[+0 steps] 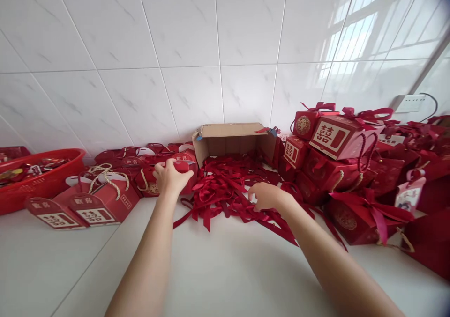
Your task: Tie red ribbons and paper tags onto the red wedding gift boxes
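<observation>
My left hand (172,176) is at a red gift box (190,169) left of the ribbon pile, its fingers curved around the box's rounded top flap. To the right, my right hand (265,196) hovers at the near right edge of the heap of dark red ribbons (220,186), fingers bent; whether a ribbon is between them is too small to tell. The ribbons spill out of a cardboard box (230,130) lying on its side against the wall. More red boxes with rope handles (105,200) stand at the left.
A red plastic basket (75,160) of wrapped items stands at the far left. Ribbon-tied red boxes (330,136) are stacked at the right, with more behind them. The white table (225,265) meets a tiled wall, where a socket (409,103) is fixed.
</observation>
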